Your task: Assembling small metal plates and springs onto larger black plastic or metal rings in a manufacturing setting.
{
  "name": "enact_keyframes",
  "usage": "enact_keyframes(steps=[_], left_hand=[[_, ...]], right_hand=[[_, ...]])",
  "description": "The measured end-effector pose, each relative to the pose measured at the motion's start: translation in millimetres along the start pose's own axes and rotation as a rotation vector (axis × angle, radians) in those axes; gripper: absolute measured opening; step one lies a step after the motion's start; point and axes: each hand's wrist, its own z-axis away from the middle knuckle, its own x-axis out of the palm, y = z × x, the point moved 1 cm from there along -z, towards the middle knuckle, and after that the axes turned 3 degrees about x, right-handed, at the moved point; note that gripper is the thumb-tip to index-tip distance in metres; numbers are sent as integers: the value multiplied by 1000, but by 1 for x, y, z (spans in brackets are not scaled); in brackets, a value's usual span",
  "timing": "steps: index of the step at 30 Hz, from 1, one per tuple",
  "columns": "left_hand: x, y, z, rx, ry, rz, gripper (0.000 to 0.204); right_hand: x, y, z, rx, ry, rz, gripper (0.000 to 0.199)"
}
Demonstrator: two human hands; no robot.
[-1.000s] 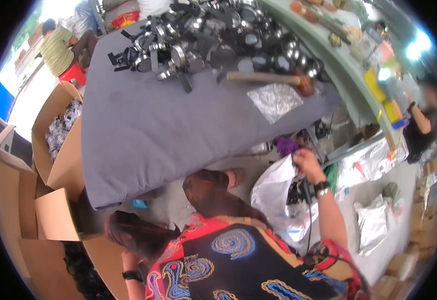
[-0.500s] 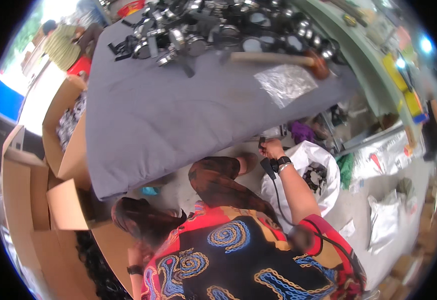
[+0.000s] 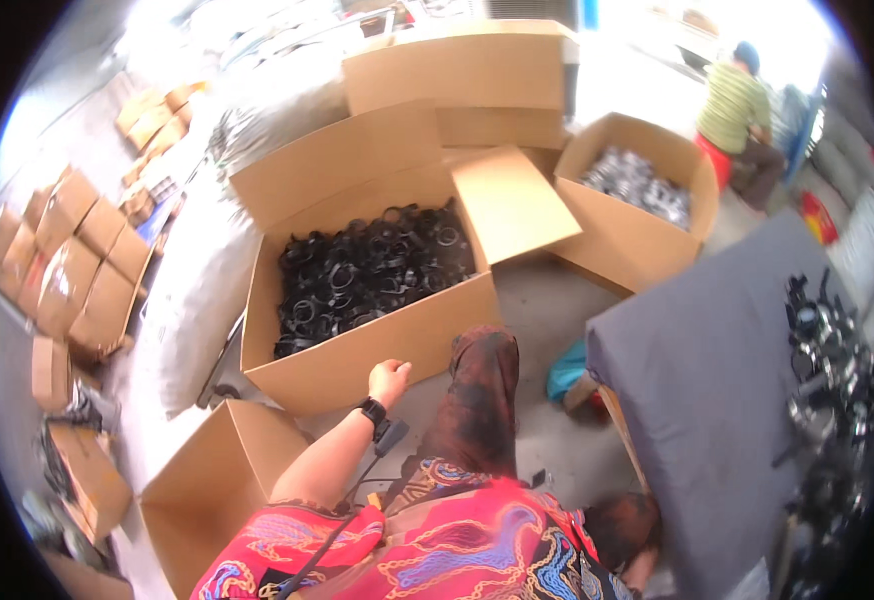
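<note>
My left hand [image 3: 389, 382] is in front of the near wall of a large cardboard box [image 3: 397, 335], its fingers curled in and nothing seen in them. A dark watch and a small black device with a cable are at its wrist. Inside that box lies a heap of black ring-shaped clamps [image 3: 362, 270]. Low on the right, beside my dark trouser knee, a blurred bit of skin that seems to be my right hand [image 3: 642, 570] shows; its fingers cannot be made out.
An open cardboard box [image 3: 192, 500] stands near left. Beyond, another box [image 3: 647, 255] holds silvery parts. At right, a grey-covered table [image 3: 697, 360] bears metal clamps [image 3: 827, 370]. Stacked cartons [image 3: 82, 260] are far left; a seated person [image 3: 737, 110] is far right.
The view has swung left, from the grey table to the boxes. My left hand is now out in front; my right, earlier holding a small dark thing by the white sack, is low at the right.
</note>
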Motion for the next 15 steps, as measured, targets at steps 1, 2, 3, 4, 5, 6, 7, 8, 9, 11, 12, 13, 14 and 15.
enact_keyframes(steps=[1, 2, 3, 4, 5, 6, 7, 8, 9, 11, 12, 13, 14, 15], left_hand=[[-5, -5, -8, 76, 23, -4, 35], [-9, -7, -13, 151, 46, -10, 37], [-3, 10, -13, 45, 47, 124, 40], [2, 33, -8, -59, 49, 262, 43], [-5, 36, -10, -116, 48, 304, 56], [-17, 33, -8, -129, 78, 327, 56], [-26, 29, -8, -218, 140, 396, 64], [-35, 25, -7, -308, 202, 465, 71], [-46, 17, -5, -334, 241, 549, 86], [-65, 5, -8, -374, 405, 661, 89], [-75, 3, -10, -402, 540, 748, 93], [-92, 7, -6, -410, 546, 900, 93], [-104, -7, -12, -460, 623, 935, 94], [-115, -12, -12, -465, 658, 940, 95]], right_hand=[[2, -1, -23, -22, -15, -42, 35], [3, -4, -44, -43, -32, -82, 35], [1, -9, -66, -50, -51, -113, 35], [-2, -12, -86, -59, -71, -141, 35], [-4, -18, -112, -82, -90, -177, 34], [-7, -23, -137, -99, -111, -208, 34], [-9, -24, -161, -114, -131, -233, 34], [-11, -27, -185, -129, -153, -258, 34], [-14, -33, -212, -144, -173, -284, 34], [-17, -58, -265, -174, -216, -341, 34], [-20, -72, -290, -185, -237, -368, 34], [-24, -84, -310, -190, -260, -392, 34], [-28, -96, -328, -191, -282, -416, 34], [-34, -111, -347, -191, -297, -440, 34]])
